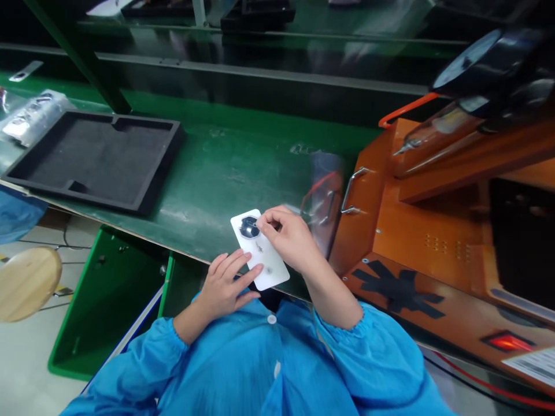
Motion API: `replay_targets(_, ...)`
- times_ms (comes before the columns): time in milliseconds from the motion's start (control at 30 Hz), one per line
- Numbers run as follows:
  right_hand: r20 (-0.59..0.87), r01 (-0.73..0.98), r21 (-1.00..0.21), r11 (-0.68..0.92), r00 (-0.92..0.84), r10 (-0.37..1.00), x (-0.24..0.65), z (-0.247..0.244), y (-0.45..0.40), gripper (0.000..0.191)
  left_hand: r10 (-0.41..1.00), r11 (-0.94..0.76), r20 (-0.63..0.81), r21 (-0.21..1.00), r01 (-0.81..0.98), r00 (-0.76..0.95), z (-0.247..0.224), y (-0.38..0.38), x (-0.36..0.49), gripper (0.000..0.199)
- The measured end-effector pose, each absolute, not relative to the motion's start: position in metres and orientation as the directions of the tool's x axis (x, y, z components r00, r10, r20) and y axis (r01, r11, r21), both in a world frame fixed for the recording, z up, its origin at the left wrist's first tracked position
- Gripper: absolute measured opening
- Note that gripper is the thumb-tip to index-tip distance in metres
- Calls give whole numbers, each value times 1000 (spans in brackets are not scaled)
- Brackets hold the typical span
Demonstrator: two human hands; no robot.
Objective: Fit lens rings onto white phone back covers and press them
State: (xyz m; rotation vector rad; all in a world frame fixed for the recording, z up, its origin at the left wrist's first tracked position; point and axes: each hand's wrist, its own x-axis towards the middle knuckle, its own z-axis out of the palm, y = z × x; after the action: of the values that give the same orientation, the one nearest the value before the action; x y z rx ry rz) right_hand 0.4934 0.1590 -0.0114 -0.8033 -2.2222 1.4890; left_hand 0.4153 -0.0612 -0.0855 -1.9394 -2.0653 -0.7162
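A white phone back cover (271, 263) with a round dark camera disc (249, 227) lies at the front edge of the green bench, in front of my body. My left hand (228, 280) rests on its lower left side, fingers spread flat over the white surface. At the right rim of the camera disc, my right hand (288, 234) has thumb and index finger pinched together. Whatever is between those fingertips is too small to make out. Small dark print shows on the cover between my hands.
To the left sits a black foam tray (99, 156), with a clear plastic-wrapped bundle (37, 118) behind it. An orange machine (416, 225) with a metal handle and gauge stands right. A clear plastic container (323, 202) is beside it. Below left are a green drawer (113, 289) and a wooden stool (30, 283).
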Motion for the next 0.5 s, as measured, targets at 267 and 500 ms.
replay_targets(267, -48, 333, -879, 340, -773, 633, 488, -24, 162, 18, 764, 2, 641, 103, 995, -68, -103, -51, 417, 46)
replay_targets(500, -55, 420, -809, 410, -750, 659, 482, -22, 161, 14, 753, 0, 655, 100, 995, -66, -102, -50, 418, 46)
